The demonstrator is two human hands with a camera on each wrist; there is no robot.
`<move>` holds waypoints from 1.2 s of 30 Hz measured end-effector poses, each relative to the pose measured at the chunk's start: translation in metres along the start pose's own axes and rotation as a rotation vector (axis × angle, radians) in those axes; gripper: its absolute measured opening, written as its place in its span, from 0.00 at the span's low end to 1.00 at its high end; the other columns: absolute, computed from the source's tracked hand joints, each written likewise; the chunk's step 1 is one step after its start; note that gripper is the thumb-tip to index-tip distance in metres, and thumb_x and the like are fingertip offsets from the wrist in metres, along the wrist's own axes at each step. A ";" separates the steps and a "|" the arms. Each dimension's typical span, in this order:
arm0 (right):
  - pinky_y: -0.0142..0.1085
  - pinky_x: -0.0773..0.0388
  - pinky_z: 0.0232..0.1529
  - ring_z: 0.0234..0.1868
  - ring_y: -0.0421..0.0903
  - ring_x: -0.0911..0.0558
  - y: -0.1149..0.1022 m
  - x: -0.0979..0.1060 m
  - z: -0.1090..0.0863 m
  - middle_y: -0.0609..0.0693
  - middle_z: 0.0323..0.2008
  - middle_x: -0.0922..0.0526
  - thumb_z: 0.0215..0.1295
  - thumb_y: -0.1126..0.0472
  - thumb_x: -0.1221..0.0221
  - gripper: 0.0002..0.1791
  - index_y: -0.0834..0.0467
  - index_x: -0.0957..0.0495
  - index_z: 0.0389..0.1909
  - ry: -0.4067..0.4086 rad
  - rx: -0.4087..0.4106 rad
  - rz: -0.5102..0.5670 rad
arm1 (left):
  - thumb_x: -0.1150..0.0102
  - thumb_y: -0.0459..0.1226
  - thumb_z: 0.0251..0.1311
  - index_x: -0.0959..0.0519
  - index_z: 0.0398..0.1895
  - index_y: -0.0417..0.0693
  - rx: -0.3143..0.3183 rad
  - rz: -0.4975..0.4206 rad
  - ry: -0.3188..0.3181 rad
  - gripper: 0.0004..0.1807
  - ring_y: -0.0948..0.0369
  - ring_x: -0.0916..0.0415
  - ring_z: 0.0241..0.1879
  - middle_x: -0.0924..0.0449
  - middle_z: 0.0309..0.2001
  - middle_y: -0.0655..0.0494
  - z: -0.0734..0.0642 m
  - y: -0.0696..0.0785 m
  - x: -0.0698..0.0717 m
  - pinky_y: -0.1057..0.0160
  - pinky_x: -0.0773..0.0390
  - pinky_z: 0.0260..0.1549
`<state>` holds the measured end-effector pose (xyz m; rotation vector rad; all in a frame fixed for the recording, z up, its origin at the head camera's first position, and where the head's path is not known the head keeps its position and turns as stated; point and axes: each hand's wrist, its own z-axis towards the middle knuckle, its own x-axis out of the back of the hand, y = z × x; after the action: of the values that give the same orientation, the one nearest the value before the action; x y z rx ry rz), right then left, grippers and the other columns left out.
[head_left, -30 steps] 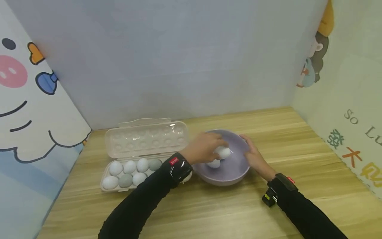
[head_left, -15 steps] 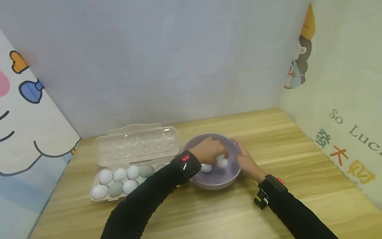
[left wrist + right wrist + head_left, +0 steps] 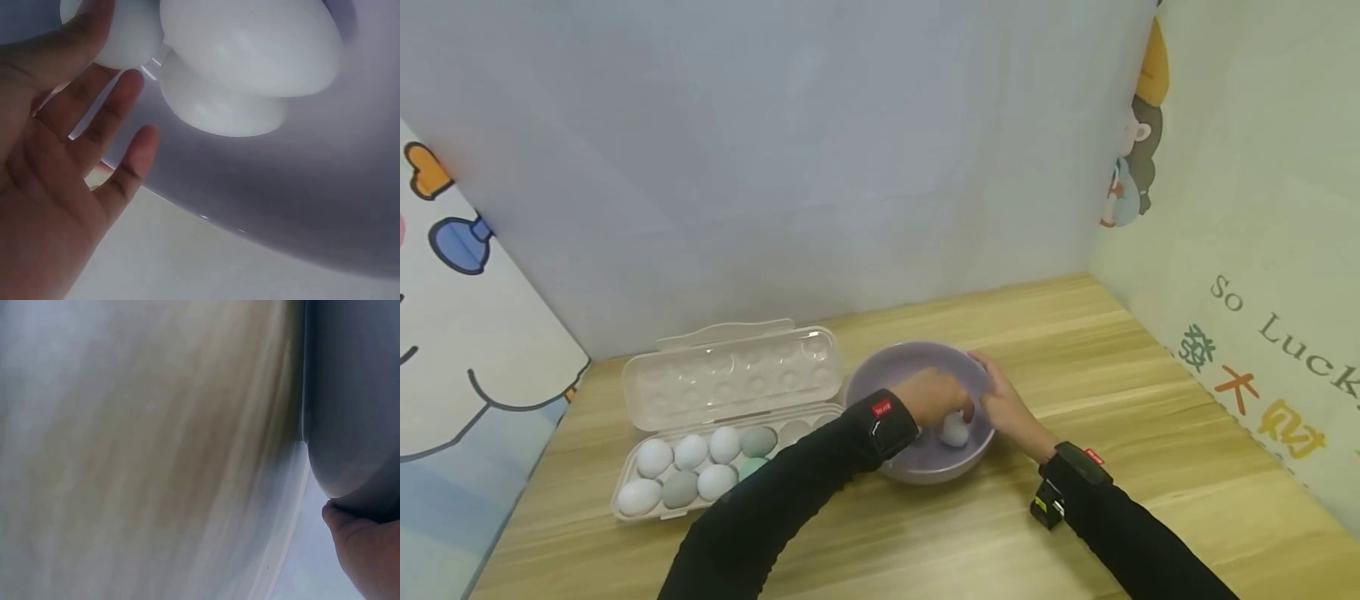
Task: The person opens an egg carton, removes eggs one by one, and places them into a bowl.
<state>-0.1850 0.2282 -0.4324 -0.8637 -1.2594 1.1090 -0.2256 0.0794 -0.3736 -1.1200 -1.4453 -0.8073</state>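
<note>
Tabletop (image 3: 940, 533) below, left hand (image 3: 934, 398) holds an egg (image 3: 134, 37), right hand (image 3: 1011, 414) the bowl (image 3: 936, 473).

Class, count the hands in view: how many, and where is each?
2: the left hand inside the purple bowl, at a white egg; the right hand at the bowl's right side, holding its rim.

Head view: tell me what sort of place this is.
Probably a small staged tabletop booth indoors: a wood-grain table enclosed by a plain pale backdrop and side walls printed with cartoons and lettering.
</note>
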 end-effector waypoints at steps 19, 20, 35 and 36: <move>0.58 0.47 0.60 0.62 0.62 0.45 0.007 -0.012 -0.002 0.64 0.64 0.48 0.45 0.79 0.64 0.39 0.61 0.53 0.65 -0.051 0.034 0.004 | 0.43 0.26 0.47 0.30 0.54 0.50 0.144 -0.161 0.166 0.28 0.57 0.34 0.53 0.27 0.52 0.56 -0.102 -0.013 0.024 0.59 0.34 0.54; 0.58 0.47 0.60 0.62 0.61 0.45 0.006 -0.011 -0.002 0.64 0.64 0.48 0.44 0.79 0.64 0.39 0.61 0.52 0.64 -0.044 0.036 -0.004 | 0.44 0.26 0.47 0.30 0.54 0.49 0.156 -0.172 0.194 0.27 0.57 0.33 0.52 0.27 0.50 0.55 -0.113 -0.017 0.024 0.59 0.33 0.53; 0.58 0.39 0.56 0.60 0.63 0.43 0.004 0.001 -0.004 0.64 0.64 0.50 0.45 0.79 0.65 0.40 0.59 0.54 0.65 -0.035 -0.006 -0.011 | 0.35 0.31 0.36 0.24 0.42 0.46 0.434 -0.452 0.016 0.23 0.59 0.28 0.42 0.24 0.41 0.57 -0.198 -0.028 -0.045 0.59 0.29 0.47; 0.58 0.40 0.56 0.60 0.63 0.43 0.004 0.001 -0.004 0.64 0.64 0.50 0.46 0.79 0.65 0.40 0.59 0.54 0.65 -0.036 -0.005 -0.012 | 0.36 0.30 0.35 0.24 0.38 0.47 0.415 -0.437 0.035 0.20 0.60 0.28 0.38 0.24 0.37 0.58 -0.199 -0.027 -0.048 0.59 0.28 0.44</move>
<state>-0.1815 0.2302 -0.4363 -0.8424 -1.2960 1.1171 -0.1856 -0.1229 -0.3816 -0.4797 -1.7569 -0.7691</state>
